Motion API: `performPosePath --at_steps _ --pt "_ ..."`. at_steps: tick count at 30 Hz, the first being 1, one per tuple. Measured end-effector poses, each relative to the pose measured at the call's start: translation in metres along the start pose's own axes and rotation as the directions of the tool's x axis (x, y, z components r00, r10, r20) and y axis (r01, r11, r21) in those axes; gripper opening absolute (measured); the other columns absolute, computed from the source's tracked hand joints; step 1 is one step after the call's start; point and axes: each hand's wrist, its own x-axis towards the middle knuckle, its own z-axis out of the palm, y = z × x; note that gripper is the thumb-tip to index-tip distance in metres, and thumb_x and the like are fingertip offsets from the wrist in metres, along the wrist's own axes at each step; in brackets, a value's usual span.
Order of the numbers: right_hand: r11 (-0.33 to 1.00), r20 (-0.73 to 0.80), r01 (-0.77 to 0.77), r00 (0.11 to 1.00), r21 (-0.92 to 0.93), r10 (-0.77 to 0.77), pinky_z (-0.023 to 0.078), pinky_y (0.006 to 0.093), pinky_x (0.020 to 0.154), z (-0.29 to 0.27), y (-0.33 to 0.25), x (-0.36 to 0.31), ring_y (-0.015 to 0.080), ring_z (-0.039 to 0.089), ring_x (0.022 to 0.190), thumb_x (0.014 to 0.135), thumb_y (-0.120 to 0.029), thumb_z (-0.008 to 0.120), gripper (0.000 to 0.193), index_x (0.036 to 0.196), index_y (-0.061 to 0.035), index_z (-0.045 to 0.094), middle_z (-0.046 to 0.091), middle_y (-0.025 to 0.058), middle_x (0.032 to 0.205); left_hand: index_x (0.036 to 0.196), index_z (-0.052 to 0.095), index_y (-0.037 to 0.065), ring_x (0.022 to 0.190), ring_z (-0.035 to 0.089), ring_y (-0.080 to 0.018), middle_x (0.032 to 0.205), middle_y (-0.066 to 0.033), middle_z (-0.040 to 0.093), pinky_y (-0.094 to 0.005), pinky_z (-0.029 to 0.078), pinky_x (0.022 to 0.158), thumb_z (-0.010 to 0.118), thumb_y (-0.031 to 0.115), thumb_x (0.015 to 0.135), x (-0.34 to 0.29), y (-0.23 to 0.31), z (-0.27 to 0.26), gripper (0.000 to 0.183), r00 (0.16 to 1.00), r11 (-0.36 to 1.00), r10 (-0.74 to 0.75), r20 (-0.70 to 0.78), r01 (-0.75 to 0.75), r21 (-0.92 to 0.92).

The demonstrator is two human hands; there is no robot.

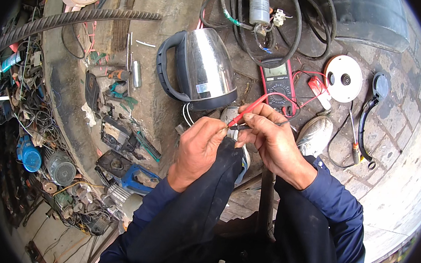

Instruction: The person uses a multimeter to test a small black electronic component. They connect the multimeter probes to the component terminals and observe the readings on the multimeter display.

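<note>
Right grip (275, 143) holds 1 red probe (242, 115), 1 black probe (240, 127).

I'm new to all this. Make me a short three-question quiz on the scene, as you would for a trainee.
1. True or false: the kettle has its handle on the right side of the picture's view of it.

2. What is the right hand holding?
a) a hammer
b) a red probe and a black probe
c) a pair of pliers

3. Fill in: the screwdriver lies to the ___ of the kettle.

Key: 1. False; the handle is on the left. 2. b. 3. right.
</note>
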Motion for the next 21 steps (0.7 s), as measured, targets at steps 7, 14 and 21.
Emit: performPosePath --at_steps 7,14,21 --pt "0.995 -0.015 -0.017 1.0 0.097 0.019 0.066 0.0376 0.078 0.0025 0.0044 -0.004 0.019 0.073 0.081 0.104 -0.008 0.057 0.013 0.109 0.0029 0.061 0.066 0.0113 0.105 0.101 0.067 -0.001 0.074 0.065 -0.0248 0.091 -0.0125 0.067 -0.0335 0.052 0.066 0.071 -0.007 0.092 0.0028 0.0002 -0.0028 0.011 0.997 0.998 0.039 0.062 -0.042 0.045" --pt "0.996 -0.061 -0.051 0.997 0.079 0.056 0.067 0.0383 0.079 0.0059 0.0022 -0.0064 0.0187 0.073 0.079 0.103 -0.007 0.057 0.013 0.11 0.0031 0.061 0.065 0.0103 0.104 0.099 0.067 0.0 0.077 0.067 -0.0335 0.09 -0.0151 0.067 -0.0392 0.054 0.068 0.073 -0.008 0.085 0.0049 0.0007 -0.0036 0.017 0.99 0.991 0.085 0.11 -0.096 0.094" --pt "0.995 -0.078 -0.079 0.993 0.057 0.083 0.067 0.0378 0.078 0.0027 0.0037 -0.0055 0.0177 0.073 0.079 0.101 -0.006 0.058 0.016 0.113 0.0039 0.06 0.066 0.009 0.102 0.097 0.066 0.0 0.079 0.067 -0.0359 0.089 -0.0154 0.067 -0.0424 0.054 0.069 0.073 -0.007 0.085 0.0061 0.0018 -0.0041 0.016 0.979 0.975 0.138 0.152 -0.161 0.151"
